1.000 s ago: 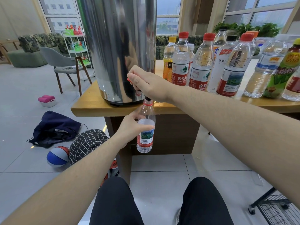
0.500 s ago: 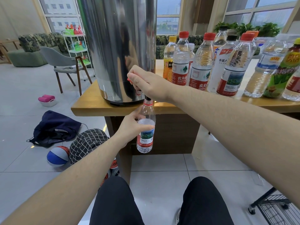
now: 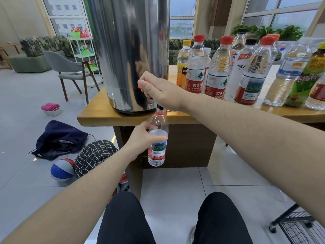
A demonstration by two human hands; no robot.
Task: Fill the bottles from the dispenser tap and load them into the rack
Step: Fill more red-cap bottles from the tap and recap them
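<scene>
A tall steel dispenser (image 3: 128, 53) stands at the near left corner of a wooden table (image 3: 98, 117). My right hand (image 3: 158, 90) grips the red tap lever at the dispenser's base, and the fingers hide most of it. Under the black spout my left hand (image 3: 142, 140) holds a small clear bottle (image 3: 157, 150) upright, its open red-ringed neck right at the spout. Water inside reaches about the shoulder of the bottle. A black wire rack (image 3: 299, 228) on castors shows at the bottom right corner.
Several capped bottles (image 3: 219, 71) stand in a row on the table to the right of the dispenser. On the floor at left lie a dark bag (image 3: 59, 140), a checked bag (image 3: 95, 155) and a ball (image 3: 62, 169). My knees are at the bottom.
</scene>
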